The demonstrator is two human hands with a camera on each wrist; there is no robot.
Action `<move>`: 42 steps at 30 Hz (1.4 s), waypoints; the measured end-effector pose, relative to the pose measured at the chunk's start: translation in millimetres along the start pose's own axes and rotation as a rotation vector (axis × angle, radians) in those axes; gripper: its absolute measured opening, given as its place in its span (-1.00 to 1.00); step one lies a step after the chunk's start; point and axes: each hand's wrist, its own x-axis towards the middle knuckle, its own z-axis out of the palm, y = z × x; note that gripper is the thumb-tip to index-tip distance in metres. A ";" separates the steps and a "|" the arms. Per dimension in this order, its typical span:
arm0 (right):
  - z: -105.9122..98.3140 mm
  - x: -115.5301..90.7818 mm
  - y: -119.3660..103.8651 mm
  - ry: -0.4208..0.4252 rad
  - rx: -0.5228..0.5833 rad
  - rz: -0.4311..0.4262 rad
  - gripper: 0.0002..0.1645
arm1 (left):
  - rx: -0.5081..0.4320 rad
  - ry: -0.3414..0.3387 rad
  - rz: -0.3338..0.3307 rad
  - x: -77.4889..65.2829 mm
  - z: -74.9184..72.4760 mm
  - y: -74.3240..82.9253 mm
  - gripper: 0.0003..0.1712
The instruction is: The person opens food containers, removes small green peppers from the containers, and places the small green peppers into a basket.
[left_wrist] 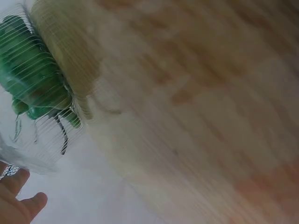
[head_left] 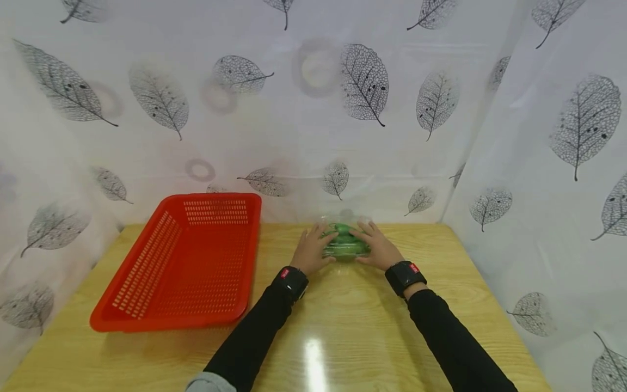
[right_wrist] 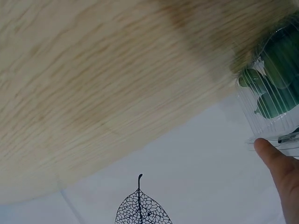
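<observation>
A clear, ribbed plastic box holds several plump green vegetables; their exact kind is hard to tell through the plastic. It stands near the back edge of the table. My left hand lies along the box's left side, fingers spread over its top and thumb near the front. On the right side my right hand mirrors it. One straight fingertip touches the box's clear rim in the right wrist view. At the lower left of the left wrist view, two fingers are beside the rim.
A red plastic basket with slotted walls stands on the left of the wood-grain table. Behind the table and along its sides hangs a white sheet printed with grey leaves, close behind the box.
</observation>
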 end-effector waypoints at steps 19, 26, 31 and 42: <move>7.2 -35.9 -46.6 0.028 -0.108 -0.008 -0.12 | 0.060 -0.140 -0.022 -57.1 -41.4 24.7 -0.22; 8.3 -54.3 -72.4 0.043 -0.122 -0.026 -0.13 | 0.071 -0.117 0.015 -89.6 -56.4 31.4 -0.22; 7.1 -64.0 -86.8 0.066 -0.125 -0.034 -0.12 | 0.066 -0.088 0.025 -105.8 -63.1 36.1 -0.21; 9.2 -76.1 -99.8 0.101 -0.140 -0.066 -0.11 | -0.062 -0.086 -0.038 -128.5 -63.3 41.7 -0.21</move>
